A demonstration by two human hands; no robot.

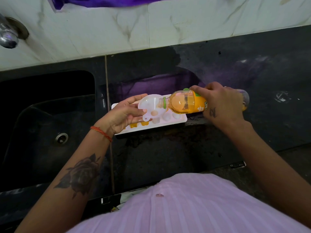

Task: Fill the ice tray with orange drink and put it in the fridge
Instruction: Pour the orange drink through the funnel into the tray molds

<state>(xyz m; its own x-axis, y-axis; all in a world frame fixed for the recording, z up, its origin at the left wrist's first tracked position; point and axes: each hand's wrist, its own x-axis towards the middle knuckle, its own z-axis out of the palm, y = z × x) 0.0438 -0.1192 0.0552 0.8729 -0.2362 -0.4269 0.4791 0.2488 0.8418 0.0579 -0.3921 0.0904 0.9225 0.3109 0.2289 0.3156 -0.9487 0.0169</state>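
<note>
Head view: bottle [188, 103] in right-hand fingers [200, 89], funnel [149, 106] in left-hand fingers [134, 115], above tray [176, 121].

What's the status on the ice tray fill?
Left hand holds funnel over ice tray. Right hand tips bottle into funnel. Near-left cells orange, the rest unfilled. Nothing blocking.

Head view, steeply down, close over counter [168, 157]

Glossy dark stone-like counter [235, 68]; white plastic tray [170, 122]; clear plastic bottle [185, 102].
</note>
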